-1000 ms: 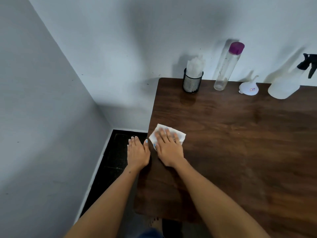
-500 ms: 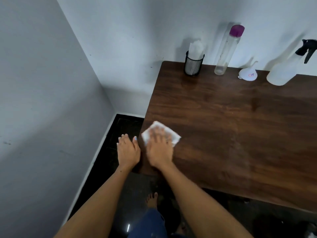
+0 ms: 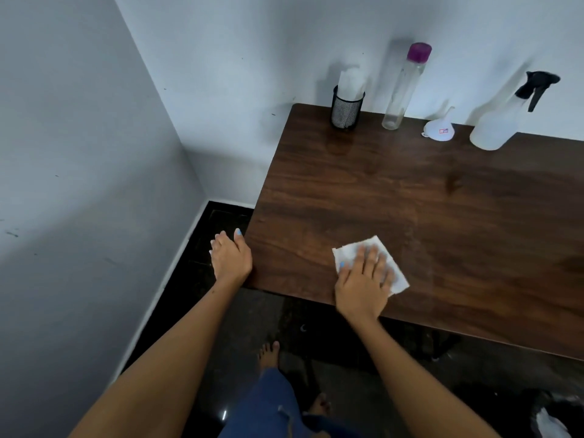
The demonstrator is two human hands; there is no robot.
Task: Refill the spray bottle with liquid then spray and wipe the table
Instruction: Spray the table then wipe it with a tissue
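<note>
Your right hand (image 3: 363, 279) presses the tissue (image 3: 369, 263) flat, fingers straight, at lower centre of the table (image 3: 410, 191); your left hand (image 3: 230, 257) rests relaxed at its corner. Keep even pressure, overlapping strokes (spray bottle (image 3: 502, 118) stands upper right).

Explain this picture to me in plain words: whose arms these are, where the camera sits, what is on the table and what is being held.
There is no machine here. A person wears a camera on the head, looking down at their own arms. The right hand presses flat on a white wipe on the brown table, near its front edge. The left hand rests at the table's left corner and holds nothing. Along the wall stand a mesh cup with wipes, a tall bottle with a purple cap, a funnel and the spray bottle.
</note>
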